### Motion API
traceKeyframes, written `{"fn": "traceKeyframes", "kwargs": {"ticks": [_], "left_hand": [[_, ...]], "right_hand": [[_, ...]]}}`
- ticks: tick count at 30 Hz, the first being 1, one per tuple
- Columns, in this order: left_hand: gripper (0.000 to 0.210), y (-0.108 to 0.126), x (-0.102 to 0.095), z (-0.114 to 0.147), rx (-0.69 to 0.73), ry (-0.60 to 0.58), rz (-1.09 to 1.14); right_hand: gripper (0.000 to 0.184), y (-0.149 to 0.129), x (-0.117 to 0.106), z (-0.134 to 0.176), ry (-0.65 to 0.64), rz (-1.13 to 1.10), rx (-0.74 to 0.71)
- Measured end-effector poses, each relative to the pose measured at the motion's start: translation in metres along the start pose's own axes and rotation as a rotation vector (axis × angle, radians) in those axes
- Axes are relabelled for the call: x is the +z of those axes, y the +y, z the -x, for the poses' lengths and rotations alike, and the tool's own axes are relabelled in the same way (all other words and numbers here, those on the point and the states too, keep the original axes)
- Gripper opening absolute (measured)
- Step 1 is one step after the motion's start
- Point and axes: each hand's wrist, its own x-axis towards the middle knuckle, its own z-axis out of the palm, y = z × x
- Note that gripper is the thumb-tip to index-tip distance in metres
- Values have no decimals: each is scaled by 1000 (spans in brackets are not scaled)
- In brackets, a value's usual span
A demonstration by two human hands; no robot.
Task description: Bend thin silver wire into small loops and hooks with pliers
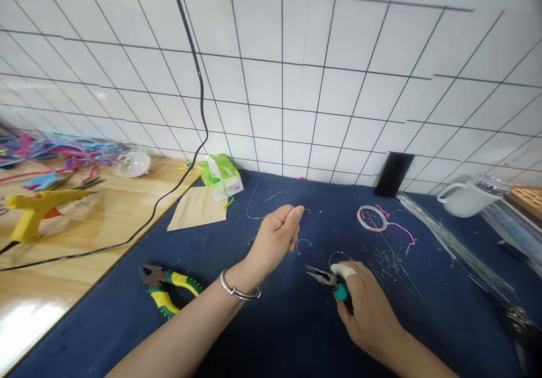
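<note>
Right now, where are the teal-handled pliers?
In the head view, the teal-handled pliers are right of centre, in the right hand, below and to the right of the left hand.

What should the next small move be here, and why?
Probably bring the teal-handled pliers toward the left hand: it seems to pinch a fine wire, whose curved end sticks out, while the right hand holds the pliers apart from it.

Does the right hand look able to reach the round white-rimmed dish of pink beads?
Probably yes: nothing tall stands between the right hand and the dish, though that hand holds metal pliers with green-and-black handles.
</note>
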Motion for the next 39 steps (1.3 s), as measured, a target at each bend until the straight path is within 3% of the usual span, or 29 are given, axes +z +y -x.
{"fn": "traceKeyframes", "kwargs": {"ticks": [8, 13, 27, 39], "left_hand": [[34, -2, 10, 8, -10, 59, -73], [31, -1, 15, 12, 2, 44, -120], [31, -1, 24, 17, -69, -21, 70], [32, -2, 25, 19, -86, -65, 55]], "right_hand": [[48, 7, 3, 0, 145, 340, 6], [49, 10, 4, 1, 186, 430, -31], [44, 7, 8, 2, 177, 400, -105], [40, 1, 4, 0, 115, 305, -122]]}}
